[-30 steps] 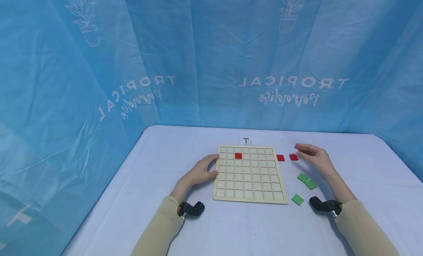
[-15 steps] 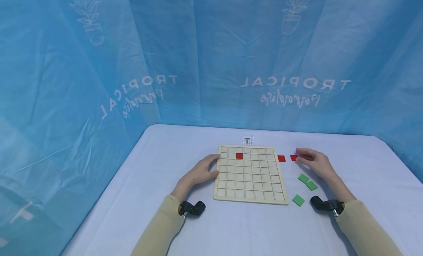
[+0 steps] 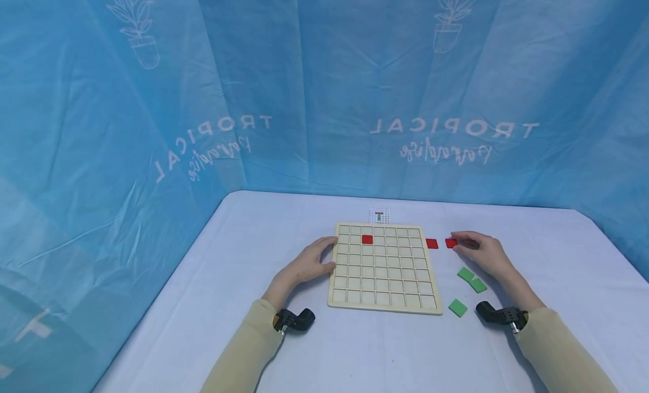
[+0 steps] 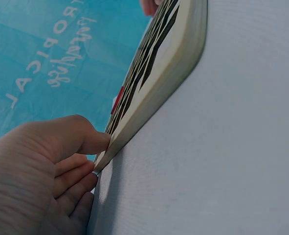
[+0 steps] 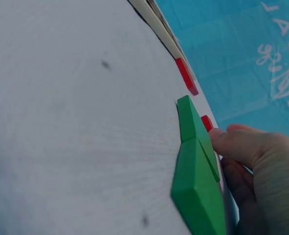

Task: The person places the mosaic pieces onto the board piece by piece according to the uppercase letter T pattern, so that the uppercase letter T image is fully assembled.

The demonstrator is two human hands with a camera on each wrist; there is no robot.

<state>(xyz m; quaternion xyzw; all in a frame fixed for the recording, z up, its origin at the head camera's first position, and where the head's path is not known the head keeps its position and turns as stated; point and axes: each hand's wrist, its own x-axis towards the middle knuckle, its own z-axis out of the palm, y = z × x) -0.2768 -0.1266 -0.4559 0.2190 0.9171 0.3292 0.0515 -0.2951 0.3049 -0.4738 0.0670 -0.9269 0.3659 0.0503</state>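
A pale wooden grid board (image 3: 385, 310) lies flat on the table, with one red tile (image 3: 367, 239) set in a square of its second row from the back. My left hand (image 3: 306, 263) touches the board's left edge, thumb and forefinger spread apart along it. In the left wrist view the thumb tip meets the board's rim and the other fingers extend beside it. My right hand (image 3: 484, 252) pinches another red tile (image 3: 450, 243) right of the board; its right part is hidden by the fingers. A third red tile (image 3: 431, 244) lies beside the board's right edge.
Green tiles (image 3: 458, 308) lie on the white-covered table right of the board, two of them (image 5: 198, 171) touching near my right hand. Behind the board is a small printed grid card (image 3: 379, 215) with a red and green T pattern. A blue curtain (image 3: 334, 100) hangs behind.
My right hand has come down onto the farther red tile, its forefinger and thumb closing in on it. The left hand stays at the board's edge.
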